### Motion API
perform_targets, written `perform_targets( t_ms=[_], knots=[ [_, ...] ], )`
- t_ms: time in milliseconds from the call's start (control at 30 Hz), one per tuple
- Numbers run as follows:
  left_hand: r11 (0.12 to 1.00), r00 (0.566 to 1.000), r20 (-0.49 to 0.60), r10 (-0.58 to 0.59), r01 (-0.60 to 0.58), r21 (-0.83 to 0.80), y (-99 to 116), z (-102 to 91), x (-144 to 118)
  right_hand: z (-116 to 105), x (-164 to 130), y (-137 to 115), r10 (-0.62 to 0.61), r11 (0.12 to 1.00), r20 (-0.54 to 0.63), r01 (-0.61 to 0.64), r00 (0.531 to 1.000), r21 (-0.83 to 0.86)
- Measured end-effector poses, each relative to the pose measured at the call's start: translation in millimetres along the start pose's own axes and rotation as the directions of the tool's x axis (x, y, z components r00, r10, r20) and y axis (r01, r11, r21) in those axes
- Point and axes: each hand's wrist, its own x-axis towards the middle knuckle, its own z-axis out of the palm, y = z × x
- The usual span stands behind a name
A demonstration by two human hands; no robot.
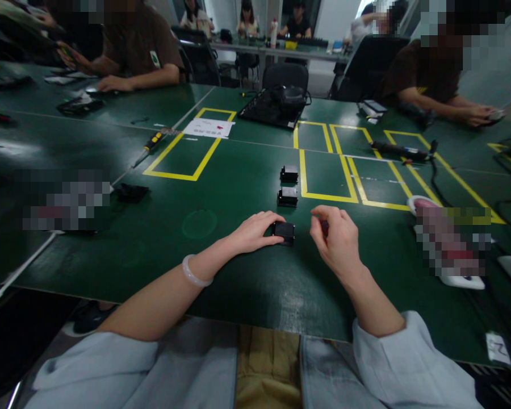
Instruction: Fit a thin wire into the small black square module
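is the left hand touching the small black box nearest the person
Touching. The head view shows the left hand resting on the table with its fingertips against the side of the black box, no gap between them.

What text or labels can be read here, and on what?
None legible.
White sheet in the yellow outline: dark and red print, too blurred.
White tag at the table's near right edge: a dark scrawl, unreadable.
Shirt badge on the person far left: too small.
Black blocks: no marking visible.
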Motion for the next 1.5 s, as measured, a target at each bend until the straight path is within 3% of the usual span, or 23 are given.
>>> perform_targets(
  t_ms=[300,500,1267,1500],
  knots=[
    [1.000,1.000,0.003,0.001,-0.001,0.013,-0.4,0.6,0.7,-1.1,-1.3,-0.5,-0.030,0.995,-0.007,0.030,1.000,0.092],
    [1.000,1.000,-0.003,0.004,-0.004,0.008,-0.8,0.8,0.4,0.8,-3.3,0.3,-0.025,0.998,-0.054,0.028,0.998,0.061],
    [1.000,1.000,0.003,0.000,0.000,0.009,-1.2,0.9,0.2,-2.4,-0.7,0.6,0.020,1.000,0.057,-0.019,0.998,-0.010],
    [1.000,1.000,0.001,-0.001,0.001,0.007,-1.6,1.6,0.3,-1.4,-0.3,0.6,0.023,0.998,0.040,-0.025,0.999,0.051]
  ],
)
